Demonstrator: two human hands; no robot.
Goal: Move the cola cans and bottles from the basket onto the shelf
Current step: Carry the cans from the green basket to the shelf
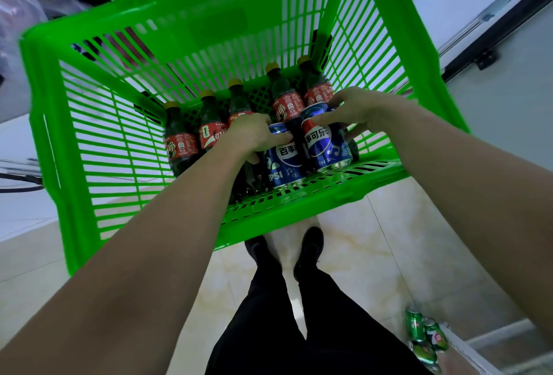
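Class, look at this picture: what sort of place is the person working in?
Probably a shop or its stockroom: a green basket holds cola bottles and blue cans, more green cans stand nearby, floor tiled.

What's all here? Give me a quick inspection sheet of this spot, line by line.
Surface: pale tiled floor.
Job's things: green basket holding five cola bottles and two blue Pepsi cans.
Clutter: green cans on the floor, lower right.
Hands: left hand grips one Pepsi can; right hand grips the other.
Cables: dark cable at the left edge.
Surroundings: white cabinet panels; the person's black shoes.
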